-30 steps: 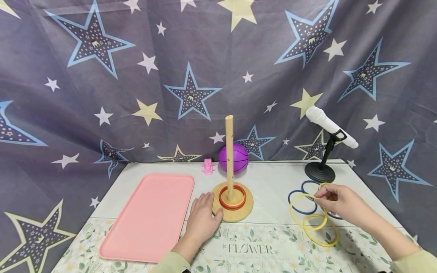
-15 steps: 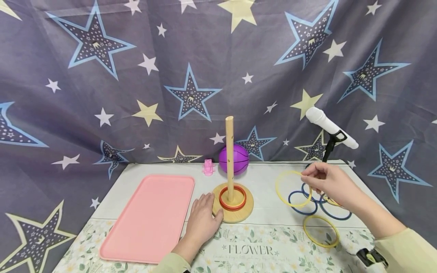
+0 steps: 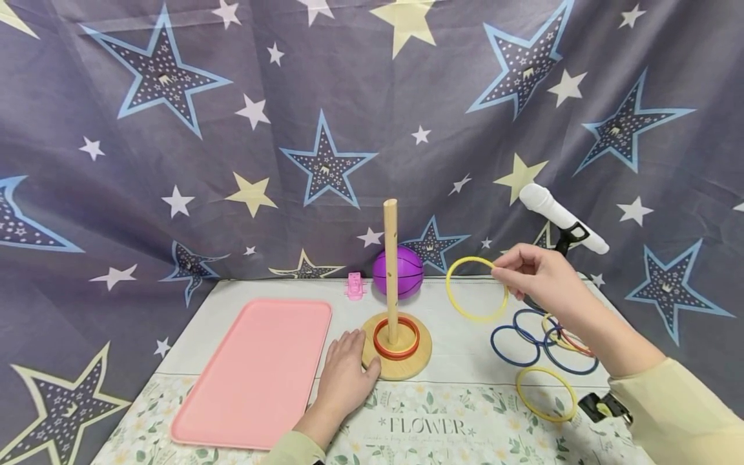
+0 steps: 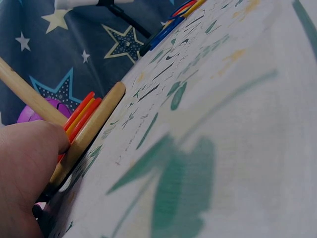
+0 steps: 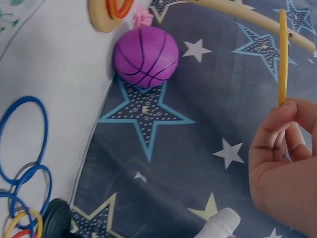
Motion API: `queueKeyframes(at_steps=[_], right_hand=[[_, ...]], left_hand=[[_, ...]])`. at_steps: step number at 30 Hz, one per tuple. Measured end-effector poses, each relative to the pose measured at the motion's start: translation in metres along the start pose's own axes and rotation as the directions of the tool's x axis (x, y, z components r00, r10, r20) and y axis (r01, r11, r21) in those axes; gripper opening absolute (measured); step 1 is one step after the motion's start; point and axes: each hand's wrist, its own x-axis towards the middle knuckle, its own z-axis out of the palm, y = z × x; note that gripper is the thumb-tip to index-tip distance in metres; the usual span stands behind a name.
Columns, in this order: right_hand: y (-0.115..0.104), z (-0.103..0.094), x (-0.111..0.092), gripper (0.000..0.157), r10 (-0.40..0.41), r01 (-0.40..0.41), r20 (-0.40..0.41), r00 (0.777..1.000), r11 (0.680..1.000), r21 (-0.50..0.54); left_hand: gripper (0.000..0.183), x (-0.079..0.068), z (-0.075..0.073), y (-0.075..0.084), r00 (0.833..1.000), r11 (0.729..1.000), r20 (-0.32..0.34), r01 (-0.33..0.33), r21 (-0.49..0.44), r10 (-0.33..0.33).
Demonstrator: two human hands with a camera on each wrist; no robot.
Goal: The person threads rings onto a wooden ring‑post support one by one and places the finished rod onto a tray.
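Observation:
In the head view my right hand (image 3: 543, 279) pinches a yellow ring (image 3: 478, 318) by its right edge, raised above the table. The right wrist view shows that yellow ring (image 5: 283, 59) almost edge-on, above the thumb and fingertips. My left hand (image 3: 347, 371) rests at the left edge of a round wooden base (image 3: 420, 361) with an upright peg (image 3: 391, 258). Red rings (image 3: 398, 354) lie around the peg's foot, and the left wrist view shows a yellow ring (image 4: 83, 113) between them. The left thumb (image 4: 47, 136) lies against the base and rings; the other fingers are hidden there.
Blue rings (image 3: 514, 363), with yellow and red ones among them, overlap at the right. A loose yellow ring (image 3: 546, 418) lies nearer. Behind stand a purple ball (image 3: 409, 271), a pink toy (image 3: 355, 286) and a white microphone (image 3: 558, 210). A pink tray (image 3: 256, 368) lies left.
My right hand has lifted the yellow ring from the pile and carried it up and left, toward the peg. The left hand has stayed on the base.

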Motion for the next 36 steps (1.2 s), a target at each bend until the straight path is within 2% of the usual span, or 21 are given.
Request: queueKeyframes(at_steps=[11,20,26,36], right_hand=[[-0.033,0.005,0.015,0.030,-0.025,0.028,-0.045,0.999,0.997,0.067],[-0.050,0.014,0.027,0.030,-0.086,0.100,-0.111,0.990,0.987,0.124],[-0.059,0.021,0.037,0.030,-0.115,0.143,-0.141,0.983,0.968,0.208],[-0.078,0.041,0.055,0.022,-0.145,0.202,-0.199,0.969,0.929,0.309]], left_hand=[[0.067,0.000,0.001,-0.001,1.000,1.000,-0.002,0.004,-0.004,-0.004],[0.068,0.000,0.001,-0.001,1.000,1.000,0.014,0.008,0.000,-0.008],[0.068,0.000,0.000,-0.002,1.000,1.000,0.015,0.005,0.000,-0.005],[0.069,0.000,0.000,-0.002,1.000,1.000,0.015,0.001,-0.008,-0.001]])
